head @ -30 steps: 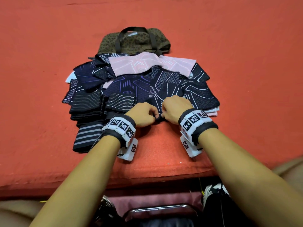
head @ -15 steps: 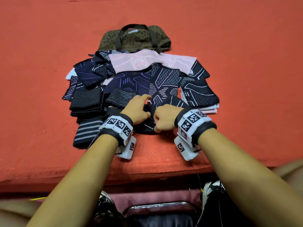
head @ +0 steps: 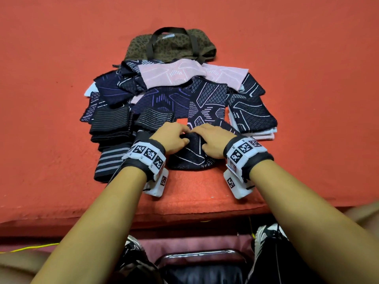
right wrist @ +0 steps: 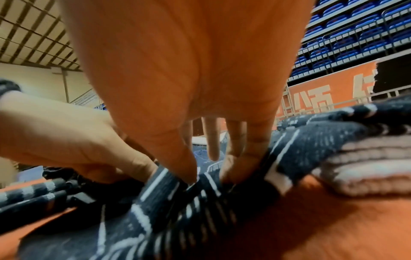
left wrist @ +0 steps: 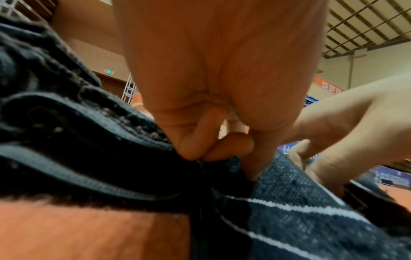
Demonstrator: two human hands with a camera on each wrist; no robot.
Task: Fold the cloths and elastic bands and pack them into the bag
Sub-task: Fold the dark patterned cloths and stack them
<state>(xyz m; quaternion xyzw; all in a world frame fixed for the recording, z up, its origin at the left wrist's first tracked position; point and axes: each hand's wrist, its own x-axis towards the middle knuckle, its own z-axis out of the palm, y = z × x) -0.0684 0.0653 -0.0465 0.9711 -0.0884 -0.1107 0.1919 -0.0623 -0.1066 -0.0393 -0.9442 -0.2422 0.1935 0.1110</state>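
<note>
A: Left hand (head: 171, 138)?
B: Curled, pinching the navy cloth (head: 189, 158) at its far fold. Thumb and fingers (left wrist: 193, 140) closed on the fabric in the left wrist view.

A: Right hand (head: 212, 141)?
B: Same cloth, thumb and bent fingers (right wrist: 242, 158) gripping a bunched ridge. Hands almost touching. Probably held that close to bring the two halves together for a fold.

A: Where on the table (head: 61, 78)?
B: Near edge, centre, flat on the red cover. Pulled clear of the pile, likely for room to fold.

A: Surroundings?
B: Striped elastic bands (head: 111, 165) stacked just left of the left wrist, touching the cloth's side in the left wrist view. Folded stack of cloths (head: 252, 117) on the right, pink ones at the bottom. Loose pile of navy and pink cloths (head: 180, 78) behind.

A: Bag (head: 172, 45)?
B: Toward the far edge, behind the pile, lying flat, handles up. Open or not, couldn't tell.

A: Obstructions?
B: Loose pile between hands and bag, overlapping its near side. Packing likely needing a reach over it. Nothing visibly packed yet.
</note>
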